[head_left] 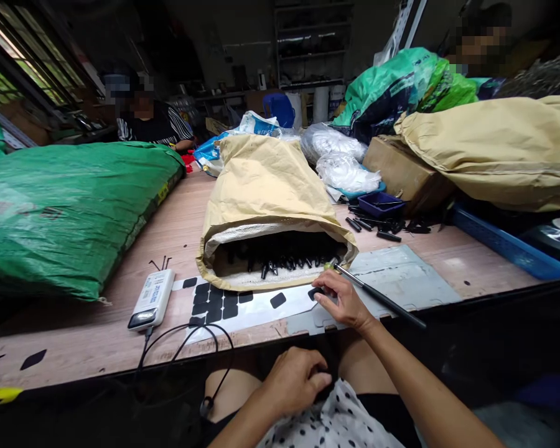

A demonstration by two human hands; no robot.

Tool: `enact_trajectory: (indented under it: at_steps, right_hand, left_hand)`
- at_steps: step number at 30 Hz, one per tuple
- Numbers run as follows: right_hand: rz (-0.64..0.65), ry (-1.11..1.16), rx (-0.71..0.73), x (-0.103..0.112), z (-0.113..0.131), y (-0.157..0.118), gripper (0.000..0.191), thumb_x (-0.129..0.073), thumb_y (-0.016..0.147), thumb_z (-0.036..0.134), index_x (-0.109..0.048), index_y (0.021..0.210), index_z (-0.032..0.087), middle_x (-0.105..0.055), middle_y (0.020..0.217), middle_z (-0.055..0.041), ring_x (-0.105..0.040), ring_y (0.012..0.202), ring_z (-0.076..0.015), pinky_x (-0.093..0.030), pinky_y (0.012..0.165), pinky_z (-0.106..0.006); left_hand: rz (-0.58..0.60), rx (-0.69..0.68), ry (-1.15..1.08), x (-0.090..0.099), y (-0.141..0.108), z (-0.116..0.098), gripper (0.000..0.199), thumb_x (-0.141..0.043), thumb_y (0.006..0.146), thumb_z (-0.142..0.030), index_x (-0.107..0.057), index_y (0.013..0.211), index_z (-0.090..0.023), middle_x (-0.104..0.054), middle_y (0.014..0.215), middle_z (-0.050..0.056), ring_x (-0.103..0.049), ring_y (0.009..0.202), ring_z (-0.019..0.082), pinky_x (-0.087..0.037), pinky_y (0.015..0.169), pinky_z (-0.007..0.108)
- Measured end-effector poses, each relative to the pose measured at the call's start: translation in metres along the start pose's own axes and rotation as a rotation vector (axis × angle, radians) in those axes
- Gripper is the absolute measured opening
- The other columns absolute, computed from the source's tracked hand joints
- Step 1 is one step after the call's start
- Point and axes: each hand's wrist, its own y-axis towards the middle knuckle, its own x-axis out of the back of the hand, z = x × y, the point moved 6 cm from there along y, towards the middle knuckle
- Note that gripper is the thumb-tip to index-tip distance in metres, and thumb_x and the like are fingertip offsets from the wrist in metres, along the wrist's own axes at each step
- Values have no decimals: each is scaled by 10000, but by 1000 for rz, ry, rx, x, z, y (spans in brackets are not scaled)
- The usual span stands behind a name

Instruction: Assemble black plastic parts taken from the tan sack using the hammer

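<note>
My right hand [343,300] is at the table's front edge, its thumb and forefinger closed at a small black square pad [314,293] with rounded corners. Just behind that hand lies a black rod [392,303] with a silver neck, slanting out over the edge. My left hand [295,381] is low over my lap, fingers curled; what they hold, if anything, is hidden. Several similar black pads [214,305] lie on a white sheet [261,311]. Behind them a tan sack [270,186] lies with its mouth facing me, and many black pointed parts [275,266] show inside.
A white power bank [153,300] with a black cable stands left of the pads. A large green sack [70,211] fills the left side. On the right are a purple tray [381,203], loose black tubes, a cardboard box [406,174] and a blue basket [499,242]. Two people are farther back.
</note>
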Motion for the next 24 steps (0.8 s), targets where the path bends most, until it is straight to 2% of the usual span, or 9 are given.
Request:
enact_trajectory:
  at_steps: [2, 3, 6, 9, 13, 18, 20, 22, 24]
  right_hand:
    - [-4, -4, 1, 0, 0, -1, 159, -624, 855, 229, -663, 1007, 204, -580, 916, -55, -498, 737, -162, -422, 646, -311]
    - [-4, -5, 0, 0, 0, -1, 156, -621, 859, 229, -662, 1007, 203, -579, 917, -55, -495, 731, -160, -422, 641, -309]
    - [-12, -8, -10, 0, -2, -1, 145, -616, 863, 223, -660, 1000, 201, -579, 921, -57, -495, 723, -156, -424, 622, -302]
    - [-30, -6, -12, 0, -2, -1, 135, -615, 857, 212, -660, 984, 200, -584, 921, -59, -496, 714, -154, -427, 608, -298]
    - [-41, -9, -13, 0, -2, -1, 128, -612, 855, 211, -656, 974, 201, -587, 915, -57, -494, 699, -151, -427, 597, -297]
    - [-44, -13, -26, 0, -3, -1, 124, -608, 855, 211, -654, 971, 208, -585, 908, -54, -491, 691, -154, -430, 596, -305]
    - [-44, -13, -23, 0, -3, -1, 125, -609, 855, 211, -653, 972, 210, -582, 901, -52, -488, 692, -155, -430, 596, -305]
    - [-42, -15, -15, 0, -2, -1, 125, -611, 853, 211, -651, 971, 210, -579, 894, -51, -488, 697, -156, -428, 600, -305]
    - [-40, -18, -7, 0, -1, -1, 121, -611, 851, 208, -650, 966, 208, -578, 888, -50, -488, 703, -157, -425, 606, -305]
  left_hand:
    - [-134, -75, -72, 39, 5, -23, 240, -588, 898, -403, -759, 970, -251, -731, 779, -3, -641, 697, 160, -448, 644, 246]
    - [-273, -63, -87, 64, 10, -25, 258, -564, 916, -410, -753, 957, -238, -714, 757, -2, -622, 681, 153, -440, 639, 245]
    - [-755, 107, -13, 138, 26, -6, 274, -551, 919, -422, -730, 925, -214, -656, 695, -2, -579, 632, 151, -425, 628, 256]
    - [-980, 222, 184, 179, 46, 14, 265, -614, 886, -451, -696, 886, -199, -640, 739, 19, -606, 714, 180, -440, 678, 273]
    - [-927, 356, 392, 187, 65, 22, 311, -675, 851, -498, -683, 967, -210, -677, 914, 66, -649, 821, 230, -438, 687, 298]
    - [-845, 413, 414, 178, 55, 28, 245, -626, 903, -412, -670, 1035, -210, -673, 978, 74, -647, 873, 246, -436, 696, 314]
    - [-901, 357, 423, 177, 47, 25, 251, -594, 925, -378, -653, 1108, -217, -655, 1008, 72, -631, 900, 242, -444, 716, 318]
    - [-936, 201, 486, 173, 46, 14, 251, -573, 941, -324, -640, 1164, -230, -628, 1033, 71, -605, 955, 235, -451, 781, 323]
    - [-860, 16, 584, 165, 55, 0, 227, -563, 941, -257, -664, 1145, -255, -603, 1023, 64, -576, 981, 231, -438, 831, 332]
